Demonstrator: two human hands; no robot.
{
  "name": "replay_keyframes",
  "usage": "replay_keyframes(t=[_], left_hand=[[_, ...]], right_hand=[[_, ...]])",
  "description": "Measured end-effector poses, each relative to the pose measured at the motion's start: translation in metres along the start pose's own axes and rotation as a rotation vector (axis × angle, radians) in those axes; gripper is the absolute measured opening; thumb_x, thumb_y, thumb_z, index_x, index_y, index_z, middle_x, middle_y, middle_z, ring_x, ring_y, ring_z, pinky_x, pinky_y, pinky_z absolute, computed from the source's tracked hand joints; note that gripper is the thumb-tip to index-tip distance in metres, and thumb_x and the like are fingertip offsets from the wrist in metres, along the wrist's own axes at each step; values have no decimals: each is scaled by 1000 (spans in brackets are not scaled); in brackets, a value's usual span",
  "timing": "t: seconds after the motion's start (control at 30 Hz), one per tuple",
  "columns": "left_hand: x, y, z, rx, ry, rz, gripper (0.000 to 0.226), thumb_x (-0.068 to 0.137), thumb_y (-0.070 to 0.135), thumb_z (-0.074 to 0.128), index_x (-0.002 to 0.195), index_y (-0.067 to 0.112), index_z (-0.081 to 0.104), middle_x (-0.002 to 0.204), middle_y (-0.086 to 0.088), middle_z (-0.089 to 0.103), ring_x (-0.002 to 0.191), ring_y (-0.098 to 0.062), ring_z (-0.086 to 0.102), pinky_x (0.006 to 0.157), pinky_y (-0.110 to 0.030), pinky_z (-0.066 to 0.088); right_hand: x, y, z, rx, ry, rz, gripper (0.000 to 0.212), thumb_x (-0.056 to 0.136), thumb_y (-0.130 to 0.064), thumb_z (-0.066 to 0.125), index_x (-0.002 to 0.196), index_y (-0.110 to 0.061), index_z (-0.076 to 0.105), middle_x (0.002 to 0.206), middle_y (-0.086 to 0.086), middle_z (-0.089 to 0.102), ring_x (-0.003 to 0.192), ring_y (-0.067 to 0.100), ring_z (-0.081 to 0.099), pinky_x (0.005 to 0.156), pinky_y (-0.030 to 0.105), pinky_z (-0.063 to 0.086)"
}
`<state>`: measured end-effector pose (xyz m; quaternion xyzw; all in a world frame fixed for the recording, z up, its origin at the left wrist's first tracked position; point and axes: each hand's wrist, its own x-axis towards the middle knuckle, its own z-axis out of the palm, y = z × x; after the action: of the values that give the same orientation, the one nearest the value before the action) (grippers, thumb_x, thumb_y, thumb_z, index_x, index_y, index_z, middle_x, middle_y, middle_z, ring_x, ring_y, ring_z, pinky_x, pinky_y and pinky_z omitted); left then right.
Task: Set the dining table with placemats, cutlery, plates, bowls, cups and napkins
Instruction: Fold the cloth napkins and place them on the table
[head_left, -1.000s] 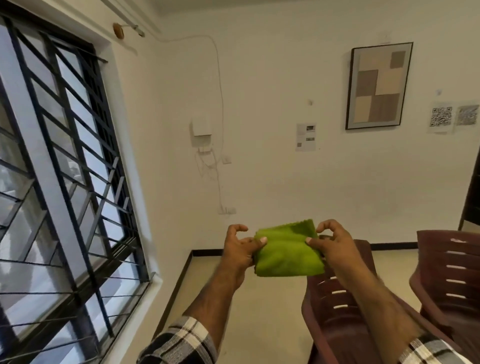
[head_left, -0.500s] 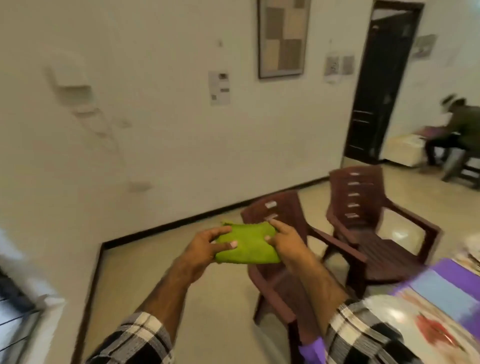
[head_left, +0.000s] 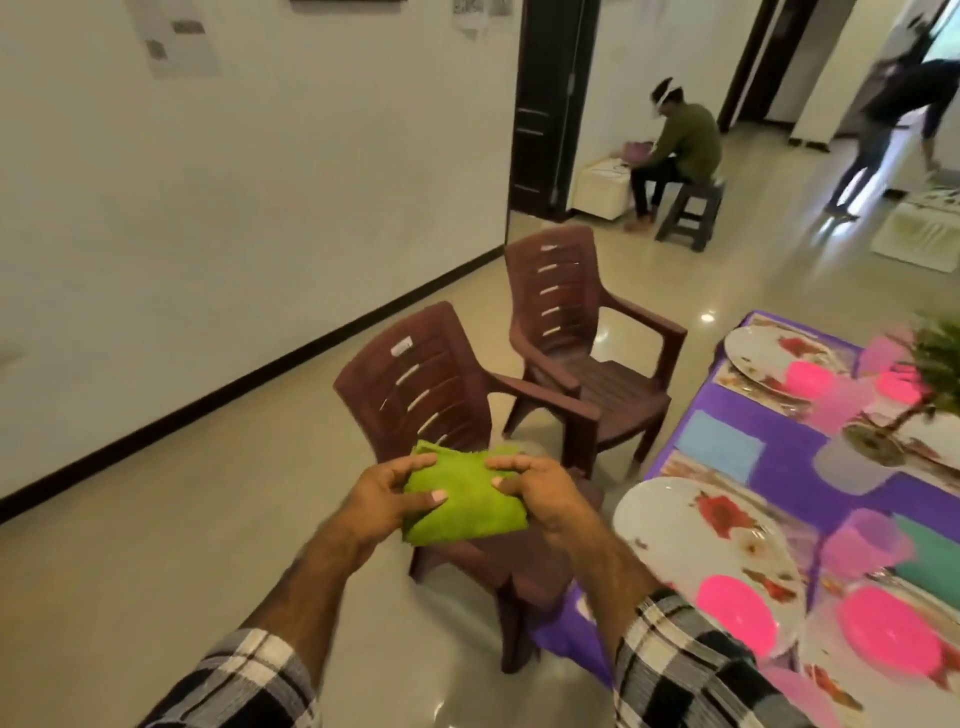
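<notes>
We stand on a glossy beige tile floor (head_left: 156, 571) beside a white wall (head_left: 260, 208) edged with a dark skirting line. To our right the table (head_left: 789, 467), under a purple cloth, carries white flowered plates (head_left: 670, 525), pink bowls (head_left: 735, 613), a pale blue napkin (head_left: 719, 444), a teal napkin (head_left: 930, 556) and a plant (head_left: 935, 358) on a stand; motion blur smears most of these. The table's near edge runs along the lower right of the view.

We hold a folded green napkin (head_left: 462, 504) in the air, out in front of us and left of the table, above the seat of the nearer brown plastic chair (head_left: 426, 395). Our left hand (head_left: 384, 499) grasps the napkin's left side, thumb on top, and our right hand (head_left: 540, 493) pinches its right side with curled fingers.

A second brown chair (head_left: 576, 322) stands just behind the first, both turned toward the table. Open floor stretches left of the chairs up to the wall. Beyond them, a dark doorway (head_left: 545, 104) opens, a person (head_left: 680, 140) sits on a grey stool (head_left: 691, 208), and another person (head_left: 893, 119) bends further off at the right.
</notes>
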<state>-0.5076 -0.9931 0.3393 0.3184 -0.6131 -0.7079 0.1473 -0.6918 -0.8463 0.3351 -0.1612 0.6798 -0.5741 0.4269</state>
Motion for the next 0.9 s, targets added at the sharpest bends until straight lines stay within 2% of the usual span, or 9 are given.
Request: replay_keyframes(t=[0.13, 0.23, 0.3, 0.37, 0.47, 0.53, 0.63, 0.77, 0.9], left_hand=[[14, 3, -61, 10, 153, 17, 61, 77, -5, 88, 129, 24, 72, 128, -6, 72, 114, -26, 72, 86, -37, 64], [16, 12, -118, -17, 156, 23, 85, 75, -2, 87, 148, 28, 57, 134, -11, 71, 121, -31, 70, 85, -42, 62], [12, 22, -161, -30, 200, -7, 100, 74, 1, 86, 157, 35, 42, 134, -17, 70, 119, -37, 70, 83, -45, 62], [14, 30, -205, -38, 272, -34, 107, 76, 0, 87, 160, 38, 35, 130, -20, 71, 116, -40, 71, 88, -49, 62], [27, 42, -271, -43, 373, -81, 103, 77, 7, 91, 160, 31, 35, 121, -17, 76, 112, -36, 74, 98, -53, 60], [41, 47, -319, -97, 437, -119, 94, 78, 11, 93, 155, 25, 41, 115, -16, 78, 104, -30, 77, 88, -44, 61], [72, 50, -387, -204, 481, -108, 77, 82, 5, 88, 147, 20, 48, 115, -14, 78, 102, -30, 75, 84, -43, 59], [125, 60, -467, -319, 515, -40, 58, 90, -14, 71, 139, 13, 57, 119, -18, 77, 110, -38, 74, 96, -53, 60], [180, 77, -532, -244, 495, -83, 52, 91, -12, 72, 135, 14, 61, 115, -14, 79, 108, -35, 76, 91, -48, 62]], right_hand=[[47, -12, 62, 149, -105, -37, 49, 78, 14, 77, 119, -10, 69, 117, 22, 73, 88, 23, 73, 70, 32, 61], [73, -28, 116, 236, -213, -55, 72, 62, 4, 86, 128, -10, 59, 113, 16, 74, 93, 28, 75, 72, 39, 62], [93, -38, 159, 222, -284, -45, 66, 62, 3, 89, 123, -8, 64, 110, 17, 77, 95, 32, 75, 81, 44, 62], [117, -51, 199, 153, -341, -64, 47, 71, 0, 89, 115, -6, 72, 109, 19, 78, 97, 35, 76, 88, 50, 61], [156, -73, 264, 80, -397, -62, 42, 77, -5, 88, 116, -12, 74, 109, 15, 78, 93, 29, 76, 74, 40, 63], [183, -86, 314, 84, -410, -87, 44, 81, -4, 86, 121, -17, 71, 111, 13, 76, 89, 24, 75, 67, 33, 61], [221, -96, 388, 186, -413, -125, 51, 86, -6, 83, 131, -20, 63, 115, 17, 77, 97, 30, 77, 79, 41, 64], [267, -101, 465, 203, -491, 109, 43, 91, -12, 78, 131, -4, 67, 119, 17, 77, 110, 36, 74, 99, 52, 58], [316, -118, 500, 73, -388, 104, 34, 88, -7, 78, 121, -6, 74, 110, 11, 80, 103, 30, 76, 85, 40, 59]])
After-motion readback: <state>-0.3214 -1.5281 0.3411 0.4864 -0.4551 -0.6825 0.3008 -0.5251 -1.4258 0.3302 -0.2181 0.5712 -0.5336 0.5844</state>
